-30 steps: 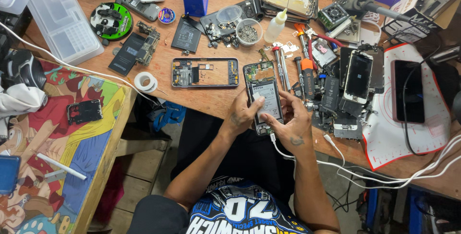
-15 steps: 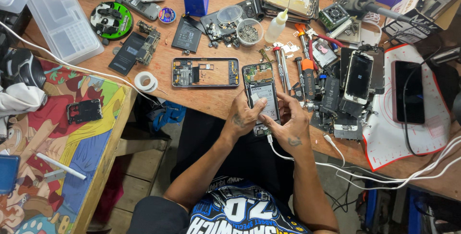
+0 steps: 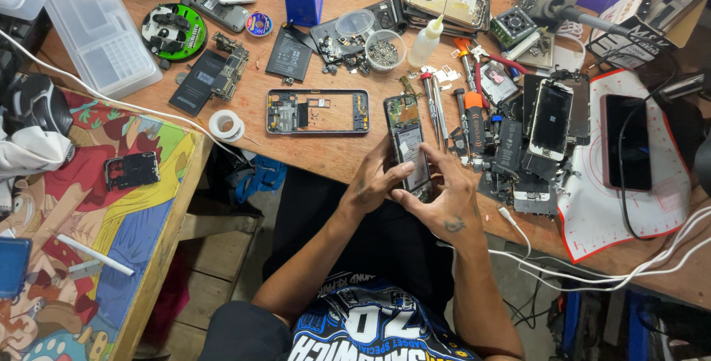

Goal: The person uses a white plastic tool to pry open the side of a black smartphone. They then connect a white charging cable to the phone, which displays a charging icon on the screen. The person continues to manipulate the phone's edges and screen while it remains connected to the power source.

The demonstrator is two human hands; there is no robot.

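Note:
An opened smartphone [image 3: 406, 139], back cover off with its battery and circuit board showing, lies at the near edge of the wooden workbench [image 3: 333, 150]. My left hand [image 3: 372, 183] grips its lower left side, thumb across the battery. My right hand [image 3: 443, 192] holds the lower right side, fingers curled over the phone's edge. Just left of it lies an empty phone frame [image 3: 317, 111].
Screwdrivers [image 3: 432, 109], a phone with a screen [image 3: 551, 118], a dark phone on a white mat [image 3: 626, 142], a glue bottle [image 3: 427, 41], a tape roll [image 3: 226, 125], a clear plastic box [image 3: 100, 35] and white cables [image 3: 592, 272] crowd the bench. A colourful side table [image 3: 96, 205] stands left.
My hands have shifted slightly on the opened phone; the left thumb now rests across its battery. The phone stays at the bench edge.

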